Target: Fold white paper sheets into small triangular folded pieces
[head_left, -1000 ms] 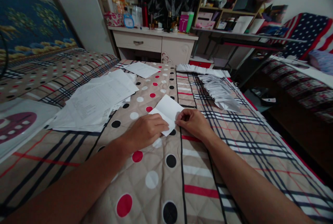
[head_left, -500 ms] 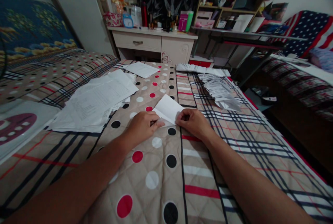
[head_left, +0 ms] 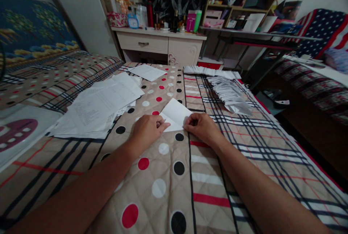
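Note:
A small white sheet of paper (head_left: 177,113) with a crease across it lies on the patterned bedspread (head_left: 168,168) in front of me. My left hand (head_left: 150,127) pinches its left side between thumb and fingers. At the lower right corner, my right hand (head_left: 201,127) grips the paper with thumb and curled fingers. Parts of the sheet's edges are hidden under both hands.
To the left lies a spread pile of printed sheets (head_left: 100,103), with another white sheet (head_left: 148,72) beyond it. Rows of folded papers (head_left: 230,96) rest at the right. A white plastic bag (head_left: 27,125) is at far left; a dresser (head_left: 143,43) stands behind the bed.
My left hand has shifted slightly left, and the near left part of the paper now lies flatter. The right hand stays at its corner.

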The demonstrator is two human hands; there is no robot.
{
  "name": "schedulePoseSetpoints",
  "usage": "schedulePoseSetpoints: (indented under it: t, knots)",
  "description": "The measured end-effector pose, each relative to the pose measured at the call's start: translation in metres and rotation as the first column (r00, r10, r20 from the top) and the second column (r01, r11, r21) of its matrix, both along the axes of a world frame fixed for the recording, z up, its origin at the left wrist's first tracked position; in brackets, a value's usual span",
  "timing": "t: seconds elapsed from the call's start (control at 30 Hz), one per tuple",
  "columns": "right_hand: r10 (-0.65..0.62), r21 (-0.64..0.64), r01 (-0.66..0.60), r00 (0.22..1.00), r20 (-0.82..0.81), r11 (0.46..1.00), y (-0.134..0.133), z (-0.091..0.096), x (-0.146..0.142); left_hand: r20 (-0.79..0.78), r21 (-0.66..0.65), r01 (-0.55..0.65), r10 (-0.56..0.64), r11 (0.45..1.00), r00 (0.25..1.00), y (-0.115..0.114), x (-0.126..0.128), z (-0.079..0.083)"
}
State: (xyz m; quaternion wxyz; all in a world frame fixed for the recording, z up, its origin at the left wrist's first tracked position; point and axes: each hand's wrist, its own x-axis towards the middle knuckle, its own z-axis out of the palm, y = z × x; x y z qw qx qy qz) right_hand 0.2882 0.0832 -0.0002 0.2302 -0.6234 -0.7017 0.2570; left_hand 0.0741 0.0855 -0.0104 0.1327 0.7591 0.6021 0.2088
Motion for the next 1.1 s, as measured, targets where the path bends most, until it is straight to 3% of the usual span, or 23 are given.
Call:
schedulePoseSetpoints:
  t: [0.47,0.8,1.1]
  knots:
    - [0.022,0.024,-0.022,1.000,0.012,0.999,0.0003,-0.0014,0.0007,-0.008,0.015,-0.026,0.026,1.000,1.000,0.0014,0.0033,0.0024]
    - [0.015,0.029,-0.016,1.000,0.021,0.999,0.0008,-0.0030,0.0007,-0.114,0.012,-0.070,0.071,0.997,0.991,0.0025,0.0081,0.0082]
    - [0.008,0.016,-0.009,1.000,0.025,1.000,-0.0005,-0.0009,0.0002,-0.146,0.069,-0.066,0.075,0.995,0.986,0.0003,0.0086,0.0040]
